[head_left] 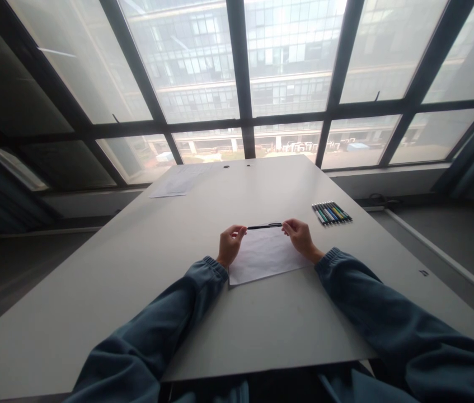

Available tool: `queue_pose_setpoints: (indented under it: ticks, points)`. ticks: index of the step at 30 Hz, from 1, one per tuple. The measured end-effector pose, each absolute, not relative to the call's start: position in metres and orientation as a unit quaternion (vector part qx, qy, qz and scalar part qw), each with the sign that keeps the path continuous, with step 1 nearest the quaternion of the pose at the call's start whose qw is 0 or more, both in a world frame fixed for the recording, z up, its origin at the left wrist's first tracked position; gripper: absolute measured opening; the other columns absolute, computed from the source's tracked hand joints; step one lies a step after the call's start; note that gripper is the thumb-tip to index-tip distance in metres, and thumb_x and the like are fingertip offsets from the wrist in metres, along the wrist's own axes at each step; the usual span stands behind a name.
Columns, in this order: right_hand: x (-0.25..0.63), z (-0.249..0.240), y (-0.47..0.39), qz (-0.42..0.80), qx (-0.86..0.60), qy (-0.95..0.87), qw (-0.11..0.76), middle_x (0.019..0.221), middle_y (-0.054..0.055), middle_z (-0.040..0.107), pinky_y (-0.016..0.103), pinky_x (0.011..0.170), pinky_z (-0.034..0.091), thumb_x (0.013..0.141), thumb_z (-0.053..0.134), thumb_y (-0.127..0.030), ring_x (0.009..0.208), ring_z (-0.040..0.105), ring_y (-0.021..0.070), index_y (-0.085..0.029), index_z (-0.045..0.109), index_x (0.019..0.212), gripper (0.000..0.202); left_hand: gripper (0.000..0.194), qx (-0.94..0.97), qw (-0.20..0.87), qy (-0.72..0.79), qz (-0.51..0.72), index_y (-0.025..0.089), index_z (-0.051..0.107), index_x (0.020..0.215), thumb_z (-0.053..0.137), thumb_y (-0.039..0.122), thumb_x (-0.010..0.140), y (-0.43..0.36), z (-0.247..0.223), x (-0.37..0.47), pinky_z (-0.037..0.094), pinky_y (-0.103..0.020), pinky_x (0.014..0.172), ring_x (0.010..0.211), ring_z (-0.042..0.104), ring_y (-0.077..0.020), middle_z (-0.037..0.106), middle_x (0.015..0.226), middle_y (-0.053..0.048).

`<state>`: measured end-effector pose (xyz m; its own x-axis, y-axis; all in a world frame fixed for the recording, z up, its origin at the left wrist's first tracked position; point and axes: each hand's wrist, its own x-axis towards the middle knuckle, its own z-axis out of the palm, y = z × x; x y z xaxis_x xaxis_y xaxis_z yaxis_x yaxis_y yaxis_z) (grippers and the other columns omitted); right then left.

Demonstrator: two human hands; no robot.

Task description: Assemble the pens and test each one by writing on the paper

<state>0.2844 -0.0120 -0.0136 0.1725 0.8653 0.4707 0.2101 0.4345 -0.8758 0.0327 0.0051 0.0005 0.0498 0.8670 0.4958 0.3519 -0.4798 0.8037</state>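
Note:
A black pen (264,226) is held level between my two hands, above the far edge of a white sheet of paper (268,258). My left hand (231,244) pinches the pen's left end. The right end, where the clip shows, is between the fingertips of my right hand (300,236). Beyond my right hand, a row of several coloured pens (331,213) lies side by side on the white table (144,280).
More papers (176,182) lie at the table's far left. Two small dark spots are near its far edge. A small dark mark (423,273) shows at the right. Large windows (287,61) stand behind the table.

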Motion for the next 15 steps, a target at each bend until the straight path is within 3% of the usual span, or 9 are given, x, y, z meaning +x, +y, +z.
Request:
queue_pose_setpoints:
  ticks: [15]
  points:
    - [0.2847, -0.0127, -0.0128, 0.266, -0.463, -0.588, 0.608, 0.065, 0.004, 0.066, 0.028, 0.054, 0.048, 0.084, 0.063, -0.052, 0.057, 0.059, 0.0162, -0.018, 0.066, 0.075, 0.036, 0.033, 0.678, 0.255, 0.446, 0.527, 0.017, 0.073, 0.08, 0.061, 0.047, 0.088, 0.0058, -0.0005, 0.0329, 0.051, -0.028, 0.066, 0.072, 0.067, -0.0185, 0.073, 0.075, -0.005]
